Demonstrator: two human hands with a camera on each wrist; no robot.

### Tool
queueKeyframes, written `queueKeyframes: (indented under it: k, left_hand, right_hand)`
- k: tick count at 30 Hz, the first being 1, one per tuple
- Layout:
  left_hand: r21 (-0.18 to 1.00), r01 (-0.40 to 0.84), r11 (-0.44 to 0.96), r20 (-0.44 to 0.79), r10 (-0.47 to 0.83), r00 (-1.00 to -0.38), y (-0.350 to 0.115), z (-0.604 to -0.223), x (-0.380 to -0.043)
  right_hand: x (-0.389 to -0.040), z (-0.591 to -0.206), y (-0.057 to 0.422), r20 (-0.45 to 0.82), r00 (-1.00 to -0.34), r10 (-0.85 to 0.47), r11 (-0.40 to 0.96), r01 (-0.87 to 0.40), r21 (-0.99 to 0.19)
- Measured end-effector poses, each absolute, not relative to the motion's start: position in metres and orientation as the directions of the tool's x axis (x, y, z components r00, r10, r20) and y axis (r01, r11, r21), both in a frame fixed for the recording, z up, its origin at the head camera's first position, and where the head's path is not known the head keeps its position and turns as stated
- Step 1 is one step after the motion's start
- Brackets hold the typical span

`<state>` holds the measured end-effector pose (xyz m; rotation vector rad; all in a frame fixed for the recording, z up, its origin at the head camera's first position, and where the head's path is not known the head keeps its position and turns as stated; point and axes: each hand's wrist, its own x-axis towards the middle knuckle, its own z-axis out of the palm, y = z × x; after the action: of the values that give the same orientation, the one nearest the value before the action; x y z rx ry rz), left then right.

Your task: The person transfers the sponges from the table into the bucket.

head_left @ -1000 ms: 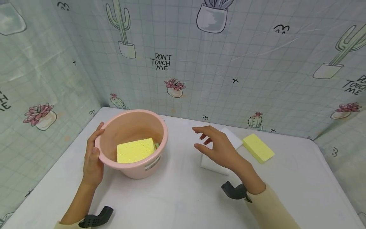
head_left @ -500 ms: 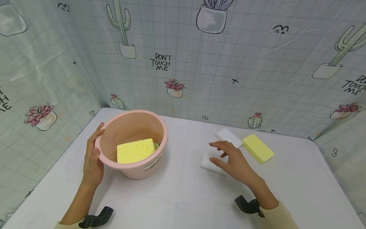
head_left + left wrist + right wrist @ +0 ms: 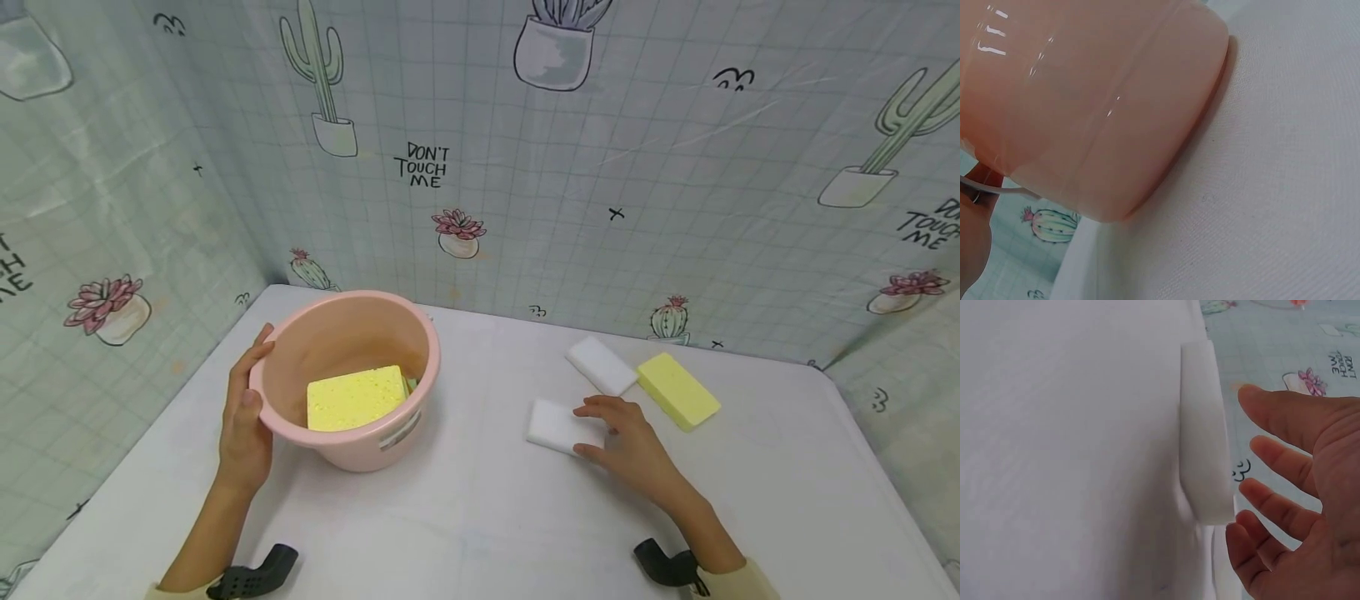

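Note:
My left hand [image 3: 246, 425] grips the left rim of a pink plastic basin [image 3: 356, 457], which stands on the table at the left. Inside it lies a yellow sponge [image 3: 356, 398], with a sliver of something green [image 3: 411, 384] beside it. Over the right end of a flat white melamine sponge [image 3: 558, 425] hovers my right hand [image 3: 633, 446], thumb and fingers spread apart and holding nothing. The right wrist view shows that white sponge [image 3: 1204, 431] lying flat, the fingers close by its end. The basin wall [image 3: 1104, 112] fills much of the left wrist view.
Farther back lies a second white sponge [image 3: 602, 365], its corner close to a yellow sponge [image 3: 677, 392]. The white table [image 3: 465, 533] ends at a cactus-print curtain [image 3: 480, 167] behind and at both sides. A black camera mount [image 3: 667, 565] sits on each wrist.
My right hand has moved right and toward me, then lower, coming over the nearer white sponge's right end and uncovering the farther one. Left hand and basin have stayed put.

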<state>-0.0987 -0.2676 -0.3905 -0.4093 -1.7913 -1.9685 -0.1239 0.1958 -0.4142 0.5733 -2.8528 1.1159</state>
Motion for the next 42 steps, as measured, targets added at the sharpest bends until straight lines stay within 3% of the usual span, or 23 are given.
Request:
queueKeyframes:
  k: [12,26,42]
  left_hand:
    - [0.879,0.475,-0.036,0.466,-0.148,-0.872,-0.266,-0.389,-0.098]
    - [0.875,0.481,-0.052,0.471,-0.138,-0.871,-0.266,-0.388,-0.097]
    - [0.851,0.518,-0.088,0.508,-0.116,-0.854,-0.267,-0.389,-0.098]
  right_hand:
    - [-0.12,-0.433,0.21,0.126,-0.942,-0.311,0.666,-0.311,-0.678]
    - [-0.12,-0.437,0.222,0.192,-0.908,-0.373,0.627,-0.399,-0.669]
    - [-0.119,-0.437,0.227,0.104,-0.938,-0.332,0.574,-0.288,-0.766]
